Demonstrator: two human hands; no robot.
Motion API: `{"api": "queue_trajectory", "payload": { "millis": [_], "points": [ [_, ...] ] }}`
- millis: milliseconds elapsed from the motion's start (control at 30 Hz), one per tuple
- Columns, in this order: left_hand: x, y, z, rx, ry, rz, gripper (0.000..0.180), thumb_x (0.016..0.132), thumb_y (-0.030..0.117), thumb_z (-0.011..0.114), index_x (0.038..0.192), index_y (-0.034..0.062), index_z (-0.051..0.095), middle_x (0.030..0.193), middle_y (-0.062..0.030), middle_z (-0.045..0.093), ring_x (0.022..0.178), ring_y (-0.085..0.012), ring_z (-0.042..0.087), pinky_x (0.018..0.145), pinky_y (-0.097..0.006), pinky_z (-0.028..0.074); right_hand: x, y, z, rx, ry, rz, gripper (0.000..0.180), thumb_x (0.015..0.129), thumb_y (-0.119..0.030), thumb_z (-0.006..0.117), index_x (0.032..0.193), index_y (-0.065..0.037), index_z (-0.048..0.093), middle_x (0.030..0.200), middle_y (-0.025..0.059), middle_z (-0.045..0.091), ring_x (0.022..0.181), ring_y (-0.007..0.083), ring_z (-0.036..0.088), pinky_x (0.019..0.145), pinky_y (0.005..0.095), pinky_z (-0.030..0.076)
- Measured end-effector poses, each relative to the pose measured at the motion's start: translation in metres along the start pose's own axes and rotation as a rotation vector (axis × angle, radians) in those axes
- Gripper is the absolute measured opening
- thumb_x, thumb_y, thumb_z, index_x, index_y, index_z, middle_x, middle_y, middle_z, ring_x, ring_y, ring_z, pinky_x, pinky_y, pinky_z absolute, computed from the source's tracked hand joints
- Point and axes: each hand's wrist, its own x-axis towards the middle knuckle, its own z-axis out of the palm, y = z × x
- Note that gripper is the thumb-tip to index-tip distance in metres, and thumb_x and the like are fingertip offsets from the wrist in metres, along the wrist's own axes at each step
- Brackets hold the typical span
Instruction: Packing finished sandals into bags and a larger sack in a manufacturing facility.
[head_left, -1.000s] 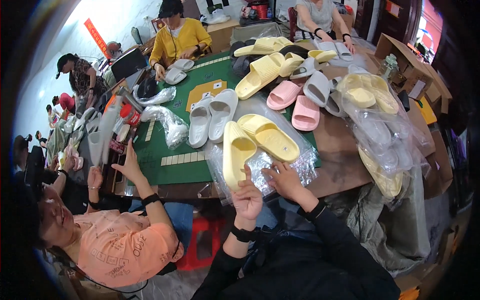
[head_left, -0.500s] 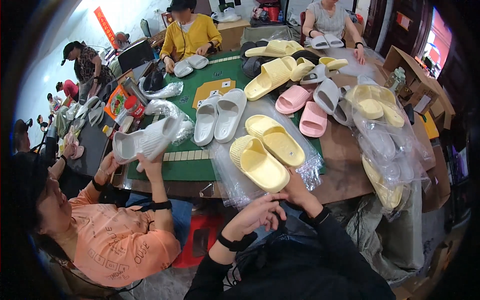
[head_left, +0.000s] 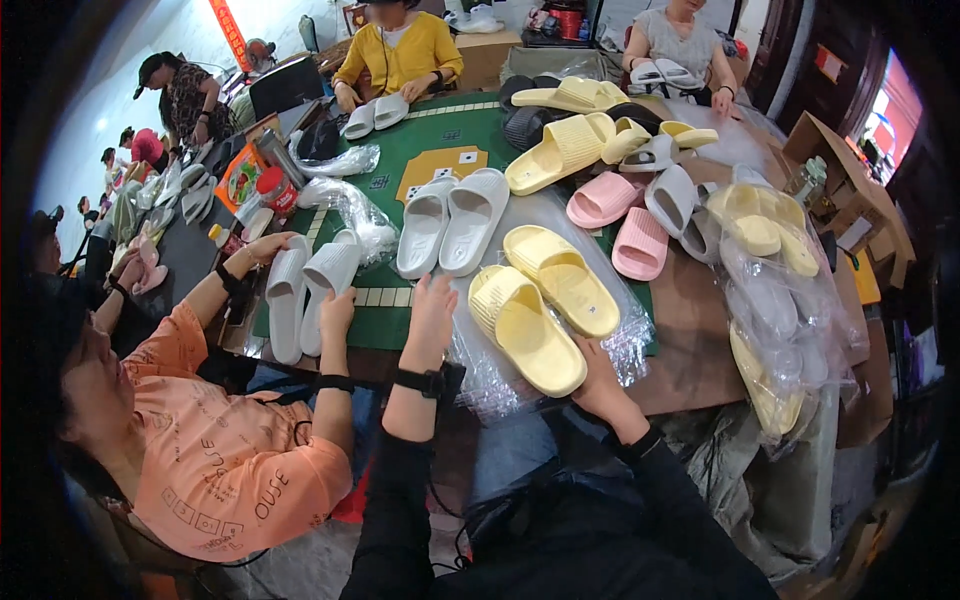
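Observation:
A pair of pale yellow slides, the near one and the far one, lies on a stack of clear plastic bags. My right hand is at the heel of the near yellow slide; its fingers are hidden by the slide and bags. My left hand is raised with fingers apart and nothing in it, between the yellow pair and a pair of grey slides on the green mat. Its fingertips come close to the heels of the grey pair.
A person in an orange shirt at my left holds grey slides. Pink slides, more yellow slides and bagged slides lie to the right. A red-lidded jar stands at left. Two people sit across.
My left hand has moved up and forward, past the yellow slides' left side toward the grey pair. The neighbour's grey footwear has come down to the table as two slides side by side.

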Motion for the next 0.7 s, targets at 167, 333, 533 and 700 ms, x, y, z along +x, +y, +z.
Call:
{"api": "queue_trajectory", "payload": {
  "millis": [167, 333, 533, 700],
  "points": [
    [0.061, -0.013, -0.013, -0.179, 0.126, -0.17, 0.053, 0.092, 0.019, 0.055, 0.134, -0.0021, 0.03, 0.129, -0.0264, 0.035, 0.12, -0.0363, 0.042, 0.105, -0.04, 0.039, 0.0, 0.005, 0.009, 0.024, -0.033, 0.012, 0.064, 0.068, -0.006, 0.071, 0.126, -0.001, 0.047, 0.122, 0.0154, 0.051, 0.109, 0.0381, 0.048, 0.092, 0.0436, 0.042],
    [0.082, -0.014, -0.009, -0.426, 0.112, -0.245, 0.055, 0.087, 0.007, 0.054, 0.132, -0.0049, 0.024, 0.129, -0.0283, 0.035, 0.122, -0.039, 0.042, 0.104, -0.044, 0.041, 0.0, 0.009, 0.006, 0.021, -0.03, 0.003, 0.065, 0.067, -0.007, 0.072, 0.126, -0.001, 0.047, 0.124, 0.0155, 0.049, 0.111, 0.0374, 0.047, 0.092, 0.0434, 0.042],
    [0.1, -0.013, 0.015, -0.627, 0.129, -0.226, 0.05, 0.089, 0.013, 0.05, 0.125, -0.0118, 0.027, 0.131, -0.0258, 0.035, 0.121, -0.0364, 0.043, 0.102, -0.043, 0.043, 0.0, 0.006, -0.002, 0.022, -0.083, 0.018, 0.068, 0.064, -0.01, 0.075, 0.127, -0.001, 0.048, 0.128, 0.015, 0.047, 0.118, 0.0365, 0.044, 0.098, 0.0419, 0.04],
    [0.132, -0.008, 0.027, -0.69, 0.16, -0.229, 0.052, 0.088, 0.018, 0.054, 0.127, -0.0079, 0.029, 0.133, -0.0249, 0.034, 0.125, -0.0362, 0.039, 0.104, -0.042, 0.041, -0.003, 0.002, -0.003, -0.005, -0.123, 0.035, 0.069, 0.064, -0.012, 0.076, 0.127, -0.001, 0.049, 0.13, 0.0144, 0.046, 0.118, 0.0364, 0.044, 0.097, 0.0425, 0.04]
  ]
}}
